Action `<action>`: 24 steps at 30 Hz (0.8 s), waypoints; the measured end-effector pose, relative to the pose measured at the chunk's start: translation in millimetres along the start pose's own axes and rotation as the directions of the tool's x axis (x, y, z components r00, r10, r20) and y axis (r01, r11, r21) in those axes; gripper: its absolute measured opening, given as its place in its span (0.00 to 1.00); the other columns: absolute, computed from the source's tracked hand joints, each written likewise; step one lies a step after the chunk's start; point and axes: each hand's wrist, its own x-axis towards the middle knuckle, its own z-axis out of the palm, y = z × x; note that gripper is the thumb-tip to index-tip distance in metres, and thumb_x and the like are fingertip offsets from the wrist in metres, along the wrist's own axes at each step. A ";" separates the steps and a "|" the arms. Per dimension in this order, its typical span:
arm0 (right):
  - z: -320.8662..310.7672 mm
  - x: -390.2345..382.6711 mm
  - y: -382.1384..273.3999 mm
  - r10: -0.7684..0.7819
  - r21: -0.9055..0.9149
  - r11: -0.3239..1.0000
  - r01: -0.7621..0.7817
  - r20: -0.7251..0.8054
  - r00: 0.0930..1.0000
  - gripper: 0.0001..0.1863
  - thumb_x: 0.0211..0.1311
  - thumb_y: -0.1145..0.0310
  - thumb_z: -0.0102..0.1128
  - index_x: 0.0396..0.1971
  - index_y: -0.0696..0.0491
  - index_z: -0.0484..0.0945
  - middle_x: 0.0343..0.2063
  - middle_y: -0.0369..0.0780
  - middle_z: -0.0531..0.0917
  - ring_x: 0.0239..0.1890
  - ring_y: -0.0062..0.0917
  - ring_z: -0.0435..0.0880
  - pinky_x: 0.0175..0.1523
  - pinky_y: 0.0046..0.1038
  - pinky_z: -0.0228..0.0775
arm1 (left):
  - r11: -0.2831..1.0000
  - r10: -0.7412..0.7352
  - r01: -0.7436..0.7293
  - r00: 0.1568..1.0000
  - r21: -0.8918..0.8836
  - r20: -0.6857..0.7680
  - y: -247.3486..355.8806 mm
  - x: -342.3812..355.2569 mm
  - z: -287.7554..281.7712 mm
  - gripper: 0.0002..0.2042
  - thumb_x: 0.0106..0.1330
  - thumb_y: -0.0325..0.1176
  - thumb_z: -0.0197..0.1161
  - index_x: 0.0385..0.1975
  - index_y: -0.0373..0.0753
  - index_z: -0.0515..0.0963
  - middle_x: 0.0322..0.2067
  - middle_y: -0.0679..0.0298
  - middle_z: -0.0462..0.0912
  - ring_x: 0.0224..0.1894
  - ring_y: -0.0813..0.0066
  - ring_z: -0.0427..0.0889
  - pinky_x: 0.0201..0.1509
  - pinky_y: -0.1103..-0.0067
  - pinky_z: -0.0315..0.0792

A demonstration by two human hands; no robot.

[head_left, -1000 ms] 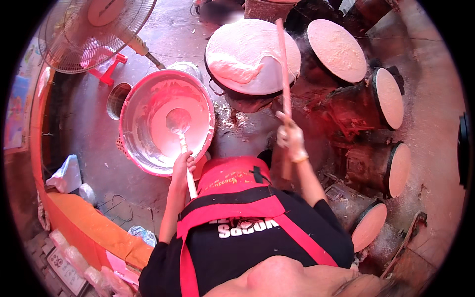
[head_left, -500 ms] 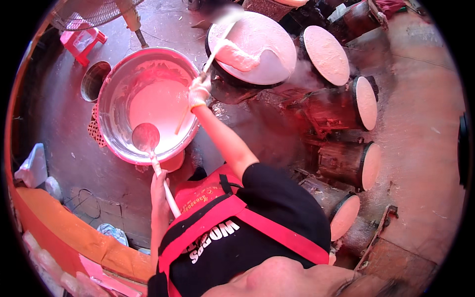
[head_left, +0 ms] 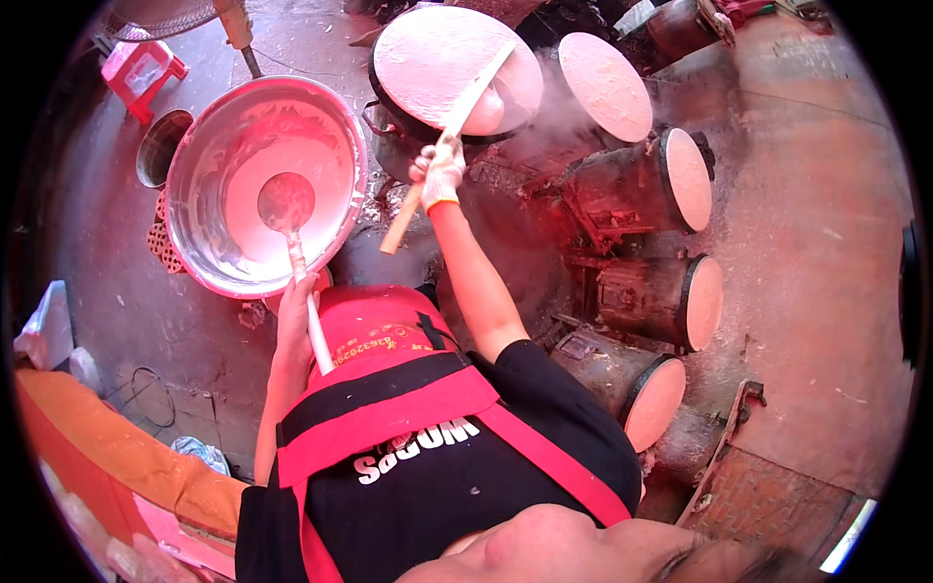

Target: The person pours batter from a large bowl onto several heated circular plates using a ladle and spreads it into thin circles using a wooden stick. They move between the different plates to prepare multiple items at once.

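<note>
My left hand (head_left: 294, 309) is bare and wrapped round the white handle of a long ladle (head_left: 286, 201). The ladle's round bowl is over the batter (head_left: 251, 194) inside a large metal basin (head_left: 185, 228) with a pinkish rim. In a white knit glove, my right hand (head_left: 442, 171) grips a flat wooden spreader (head_left: 478, 94). The spreader's blade reaches across a big round griddle (head_left: 428, 49) coated with pale batter. A thicker pool of batter (head_left: 485, 115) lies against the blade at the griddle's near right side.
Several more round batter-topped griddles, among them one upper right (head_left: 604, 85) and one lower right (head_left: 654, 403), curve down my right side on drum-like stoves; steam rises nearby. A metal pot (head_left: 161, 148), red stool (head_left: 144, 78) and fan (head_left: 160, 15) stand at upper left.
The spreader has swung round to the griddle's right side, and batter now coats its far and left parts. My right hand has moved right. The ladle stays over the basin.
</note>
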 end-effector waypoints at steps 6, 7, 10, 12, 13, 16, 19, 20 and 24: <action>-58.8 -16.4 -29.8 0.235 -0.654 0.756 -0.037 0.217 0.947 0.27 0.63 0.45 0.52 0.61 0.35 0.64 0.14 0.28 0.65 0.09 0.11 0.58 0.12 0.17 0.50 | 0.995 -0.041 0.035 0.997 -0.095 -0.063 2.7 -3.4 43.4 0.10 0.65 0.33 0.58 0.44 0.41 0.72 0.33 0.74 0.74 0.32 0.89 0.72 0.38 0.91 0.67; -67.0 -10.0 -48.9 0.212 -0.615 0.785 -0.077 0.150 0.966 0.23 0.65 0.47 0.51 0.56 0.37 0.66 0.14 0.29 0.65 0.09 0.11 0.58 0.12 0.18 0.51 | 0.996 -0.022 0.018 0.998 -0.086 -0.053 1.0 -0.7 49.1 0.10 0.65 0.33 0.58 0.43 0.41 0.72 0.33 0.74 0.73 0.32 0.90 0.72 0.39 0.91 0.67; -93.8 23.3 -95.1 0.209 -0.516 0.849 -0.111 0.135 0.969 0.16 0.66 0.51 0.52 0.46 0.42 0.66 0.15 0.30 0.65 0.09 0.12 0.58 0.12 0.18 0.50 | 0.998 -0.026 0.025 1.000 -0.066 -0.003 -13.5 11.4 56.9 0.08 0.64 0.32 0.58 0.41 0.40 0.73 0.33 0.73 0.73 0.31 0.90 0.73 0.38 0.91 0.70; -74.0 31.8 -101.5 0.124 -0.381 0.924 -0.033 0.216 0.969 0.15 0.65 0.50 0.53 0.40 0.45 0.66 0.16 0.30 0.66 0.09 0.12 0.59 0.12 0.18 0.50 | 0.993 -0.066 0.071 0.996 -0.093 0.056 -22.6 24.9 67.9 0.07 0.64 0.32 0.58 0.38 0.40 0.73 0.31 0.73 0.74 0.30 0.88 0.75 0.36 0.91 0.73; -75.6 36.6 -91.1 0.114 -0.385 0.922 -0.042 0.167 0.979 0.17 0.66 0.49 0.50 0.47 0.43 0.65 0.16 0.30 0.67 0.09 0.13 0.58 0.12 0.19 0.51 | 0.992 -0.067 0.067 0.998 -0.107 0.004 -26.0 26.9 83.1 0.05 0.64 0.31 0.58 0.36 0.40 0.74 0.29 0.72 0.73 0.25 0.87 0.74 0.28 0.93 0.73; -88.7 12.2 -112.7 0.427 -0.697 0.713 -0.082 0.338 0.838 0.20 0.66 0.52 0.52 0.56 0.40 0.69 0.16 0.30 0.67 0.10 0.12 0.59 0.14 0.18 0.50 | 0.990 -0.066 0.063 0.998 -0.124 -0.014 -28.4 25.6 113.1 0.05 0.64 0.32 0.58 0.36 0.40 0.74 0.29 0.73 0.73 0.27 0.88 0.74 0.30 0.92 0.73; -128.2 32.7 -155.1 0.360 -0.746 0.658 -0.102 0.192 0.913 0.21 0.64 0.50 0.54 0.56 0.38 0.71 0.14 0.28 0.66 0.08 0.11 0.55 0.12 0.18 0.47 | 0.995 -0.071 0.070 0.998 -0.076 -0.003 -35.6 22.5 130.6 0.06 0.65 0.34 0.58 0.39 0.43 0.74 0.35 0.75 0.72 0.38 0.90 0.72 0.47 0.87 0.70; -136.3 43.0 -169.5 0.322 -0.739 0.664 -0.110 0.150 0.935 0.20 0.65 0.50 0.54 0.55 0.38 0.72 0.14 0.28 0.66 0.08 0.11 0.55 0.12 0.18 0.46 | 0.996 -0.073 0.072 0.997 -0.060 -0.003 -38.2 22.0 138.6 0.07 0.65 0.35 0.58 0.40 0.44 0.74 0.36 0.76 0.72 0.40 0.92 0.71 0.49 0.87 0.69; -99.2 68.7 -184.0 0.229 -0.710 0.703 -0.040 0.173 0.958 0.26 0.63 0.47 0.53 0.59 0.39 0.68 0.13 0.27 0.65 0.08 0.10 0.56 0.12 0.16 0.47 | 0.998 -0.035 0.034 0.999 -0.051 -0.017 -47.6 18.1 170.4 0.07 0.66 0.35 0.57 0.41 0.44 0.73 0.37 0.74 0.72 0.40 0.89 0.71 0.51 0.85 0.68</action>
